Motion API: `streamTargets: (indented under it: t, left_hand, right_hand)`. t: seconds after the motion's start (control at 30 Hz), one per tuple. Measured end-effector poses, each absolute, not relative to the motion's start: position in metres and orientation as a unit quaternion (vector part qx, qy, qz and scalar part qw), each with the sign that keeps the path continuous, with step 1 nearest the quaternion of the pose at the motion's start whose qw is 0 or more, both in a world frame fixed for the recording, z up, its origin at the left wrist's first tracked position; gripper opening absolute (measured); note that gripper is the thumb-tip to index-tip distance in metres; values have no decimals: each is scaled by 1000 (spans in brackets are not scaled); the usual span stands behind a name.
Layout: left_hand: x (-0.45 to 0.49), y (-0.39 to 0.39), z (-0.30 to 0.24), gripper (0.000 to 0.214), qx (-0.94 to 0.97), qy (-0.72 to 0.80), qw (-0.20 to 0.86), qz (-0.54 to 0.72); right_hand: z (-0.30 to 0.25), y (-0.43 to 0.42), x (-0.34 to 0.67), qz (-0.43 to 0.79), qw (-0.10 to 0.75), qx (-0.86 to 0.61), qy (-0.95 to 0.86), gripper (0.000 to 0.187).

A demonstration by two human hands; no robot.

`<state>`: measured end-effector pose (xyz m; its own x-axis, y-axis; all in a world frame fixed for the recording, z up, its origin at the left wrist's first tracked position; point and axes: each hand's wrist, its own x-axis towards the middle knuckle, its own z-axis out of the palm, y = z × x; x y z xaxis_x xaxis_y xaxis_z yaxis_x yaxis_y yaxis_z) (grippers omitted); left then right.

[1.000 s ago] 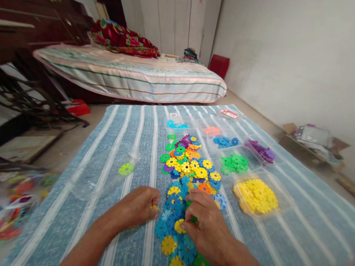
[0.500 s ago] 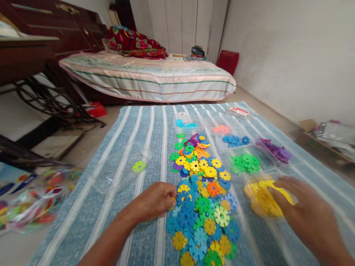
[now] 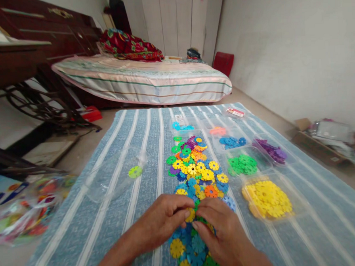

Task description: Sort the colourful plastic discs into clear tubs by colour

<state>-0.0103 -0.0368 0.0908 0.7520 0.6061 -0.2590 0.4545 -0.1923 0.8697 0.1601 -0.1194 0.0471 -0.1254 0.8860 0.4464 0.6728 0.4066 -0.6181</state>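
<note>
A heap of flat, flower-shaped plastic discs (image 3: 197, 175) in many colours lies on a blue striped mat (image 3: 135, 131). Both hands meet over the near end of the heap. My left hand (image 3: 165, 219) pinches a yellow disc (image 3: 190, 215) between thumb and fingers. My right hand (image 3: 222, 226) is curled beside it, fingertips touching the same spot among the discs; what it grips is hidden. Clear trays to the right hold sorted discs: yellow (image 3: 267, 199), green (image 3: 242, 164), purple (image 3: 272, 150), blue (image 3: 232, 141).
A clear tray (image 3: 114, 180) with one lime disc (image 3: 134, 171) sits left of the heap. A bag of mixed discs (image 3: 26, 206) lies on the floor at far left. A mattress (image 3: 141, 79) and dark wooden furniture (image 3: 21, 57) stand behind; a cardboard box (image 3: 323, 141) is at right.
My right hand has come back from the yellow tray to the heap's near end. My left hand shifted right to meet it and now pinches a yellow disc.
</note>
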Motion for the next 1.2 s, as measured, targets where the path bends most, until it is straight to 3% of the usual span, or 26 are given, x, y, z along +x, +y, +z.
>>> streamTargets:
  t: [0.17, 0.37, 0.5, 0.73, 0.8, 1.03, 1.2]
  left_hand:
    - [-4, -45, 88, 17, 757, 349, 545, 91]
    - [0, -51, 76, 31, 750, 345, 548, 136]
    - [-4, -43, 67, 26, 790, 404, 423, 183]
    - [-15, -23, 31, 37, 822, 475, 218, 227]
    - [-16, -22, 22, 37, 832, 469, 184, 231]
    - [-13, -25, 0, 33, 863, 405, 42, 299]
    - [-10, -28, -7, 31, 864, 385, -6, 325]
  right_hand:
    - [41, -118, 162, 143, 416, -538, -719, 12]
    - [45, -123, 173, 147, 434, -541, -705, 17]
    - [55, -129, 223, 54, 413, -621, -664, 13]
    - [58, -141, 321, -89, 257, -739, -617, 34]
    - [56, -139, 321, -111, 254, -744, -608, 36]
    - [59, -105, 249, -27, 321, -659, -680, 22]
    - [68, -48, 200, 41, 247, -662, -707, 19]
